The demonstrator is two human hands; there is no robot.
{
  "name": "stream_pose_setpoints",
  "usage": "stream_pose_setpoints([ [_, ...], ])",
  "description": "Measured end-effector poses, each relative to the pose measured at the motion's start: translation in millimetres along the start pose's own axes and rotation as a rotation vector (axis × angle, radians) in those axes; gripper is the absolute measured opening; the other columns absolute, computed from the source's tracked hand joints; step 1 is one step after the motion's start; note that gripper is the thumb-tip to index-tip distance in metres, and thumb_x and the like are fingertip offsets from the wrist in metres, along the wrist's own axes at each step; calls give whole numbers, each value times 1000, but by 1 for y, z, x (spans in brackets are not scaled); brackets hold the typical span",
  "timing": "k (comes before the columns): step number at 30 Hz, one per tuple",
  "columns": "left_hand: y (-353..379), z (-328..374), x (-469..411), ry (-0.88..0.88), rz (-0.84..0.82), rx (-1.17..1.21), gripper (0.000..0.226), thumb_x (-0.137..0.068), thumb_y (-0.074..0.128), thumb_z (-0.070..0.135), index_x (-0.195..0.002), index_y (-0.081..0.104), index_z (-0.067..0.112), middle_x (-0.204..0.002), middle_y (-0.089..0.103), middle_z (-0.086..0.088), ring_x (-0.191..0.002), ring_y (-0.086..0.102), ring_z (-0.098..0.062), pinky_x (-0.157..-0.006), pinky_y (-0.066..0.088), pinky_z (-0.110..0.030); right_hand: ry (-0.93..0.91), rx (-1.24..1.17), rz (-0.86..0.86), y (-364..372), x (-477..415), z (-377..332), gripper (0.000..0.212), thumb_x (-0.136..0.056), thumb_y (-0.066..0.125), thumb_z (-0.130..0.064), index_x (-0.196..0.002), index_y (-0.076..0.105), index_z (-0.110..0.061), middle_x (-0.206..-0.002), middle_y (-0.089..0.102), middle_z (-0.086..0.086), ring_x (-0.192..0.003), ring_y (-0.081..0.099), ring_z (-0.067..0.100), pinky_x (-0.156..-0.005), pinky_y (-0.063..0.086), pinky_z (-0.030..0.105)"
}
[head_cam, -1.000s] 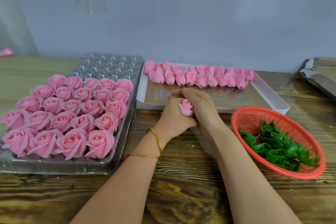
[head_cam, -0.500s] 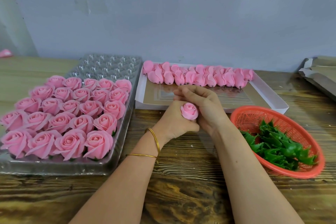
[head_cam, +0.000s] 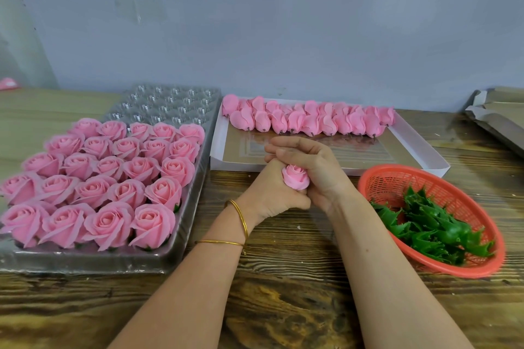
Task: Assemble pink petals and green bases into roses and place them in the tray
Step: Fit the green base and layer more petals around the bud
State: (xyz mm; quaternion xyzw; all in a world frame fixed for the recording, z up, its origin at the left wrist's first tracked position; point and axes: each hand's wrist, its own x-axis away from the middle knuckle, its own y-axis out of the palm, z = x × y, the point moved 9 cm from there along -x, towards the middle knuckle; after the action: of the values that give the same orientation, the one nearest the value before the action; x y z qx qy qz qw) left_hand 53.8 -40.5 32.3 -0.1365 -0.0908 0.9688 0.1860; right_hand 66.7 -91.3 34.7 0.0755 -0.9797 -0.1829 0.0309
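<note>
Two hands meet over the middle of the wooden table [head_cam: 283, 306] on my feed: the left hand [head_cam: 270, 193] and the right hand [head_cam: 317, 168] are pressed together, and the fingers of both are curled tight around a single pink rose [head_cam: 296, 177]. Its spiralled top peeks out between them, facing the camera. I cannot tell whether a green base sits under it, because the palms hide its underside. Two thin gold bangles [head_cam: 241, 224] ring the left wrist.

To the left, the clear plastic tray [head_cam: 85, 262] carries finished roses [head_cam: 113, 178] packed side by side in rows across its near part, and moulded cups show behind them. Beyond the hands lies a shallow white box [head_cam: 425, 150] with a line of pink petals [head_cam: 309, 120] ranged along its far edge. At right, just beside the right forearm, a red mesh basket [head_cam: 482, 272] holds a heap of green bases [head_cam: 433, 227]. Folded cardboard [head_cam: 499, 119] lies at the far right edge of the table — well apart from the work — and a grey wall [head_cam: 283, 22] closes the scene behind
</note>
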Motion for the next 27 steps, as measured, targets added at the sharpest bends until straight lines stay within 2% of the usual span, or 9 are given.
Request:
stream_pose_setpoints([
  [3, 0, -1, 0, -12, -18, 3, 21, -60, 66, -25, -63, 56, -7, -57, 51, -6, -58, 51, -13, -55, 38, -25, 13, -20, 12, -1, -1, 2, 14, -87, 60, 7, -96, 68, -1, -88, 75, 11, -77, 72, 19, -67, 59, 27],
  [6, -3, -3, 0, -23, 2, 52, 42, -61, 65, -25, -51, 50, 12, -48, 48, 8, -50, 45, -5, -50, 36, -20, 8, -36, 25, -2, -3, 4, 12, -92, 57, 1, -93, 68, -2, -85, 75, 9, -76, 72, 17, -70, 60, 27],
  [11, -7, -16, -1, -115, 30, 253, 48, -63, 57, -26, -46, 46, 17, -45, 39, 3, -43, 36, -9, -43, 29, -16, -89, -71, 3, 0, -3, -7, 25, -97, 50, -13, -85, 70, -3, -90, 74, 11, -87, 71, 19, -76, 58, 29],
  [15, -5, -19, -2, -143, 33, 335, 39, -54, 58, -14, -46, 48, 23, -45, 38, 9, -42, 38, -5, -41, 29, -13, -64, -8, -57, 10, -2, -6, 39, -86, 56, -33, -69, 71, -2, -91, 74, 12, -89, 71, 18, -75, 58, 26],
  [19, -8, -23, -3, -157, 67, 368, 38, -51, 59, -11, -53, 54, 27, -47, 41, 10, -43, 42, -3, -40, 29, -13, -7, 44, -24, 10, -1, 1, 49, -97, 51, -31, -95, 66, 16, -95, 74, 16, -85, 70, 19, -72, 58, 24],
  [22, -10, -23, -3, -146, 81, 372, 35, -52, 59, -11, -57, 49, 21, -48, 40, 4, -43, 40, -8, -41, 28, -15, 2, 16, -10, 9, -1, 3, 44, -98, 50, -31, -87, 70, 7, -93, 73, 19, -82, 70, 19, -71, 58, 23],
  [25, -14, -23, -4, -141, 104, 361, 36, -57, 61, -14, -52, 50, 20, -46, 40, 4, -42, 37, -9, -40, 27, -16, 55, 13, -7, 7, -2, 8, 47, -100, 46, -35, -100, 70, 5, -92, 71, 16, -82, 70, 18, -66, 58, 26],
  [27, -20, -22, -5, -122, 138, 367, 37, -64, 63, -18, -62, 61, 18, -48, 47, 5, -43, 43, -7, -41, 32, -16, 89, 13, 4, 4, -3, 12, 43, -100, 44, -36, -103, 70, -2, -95, 72, 11, -84, 69, 18, -64, 55, 29],
])
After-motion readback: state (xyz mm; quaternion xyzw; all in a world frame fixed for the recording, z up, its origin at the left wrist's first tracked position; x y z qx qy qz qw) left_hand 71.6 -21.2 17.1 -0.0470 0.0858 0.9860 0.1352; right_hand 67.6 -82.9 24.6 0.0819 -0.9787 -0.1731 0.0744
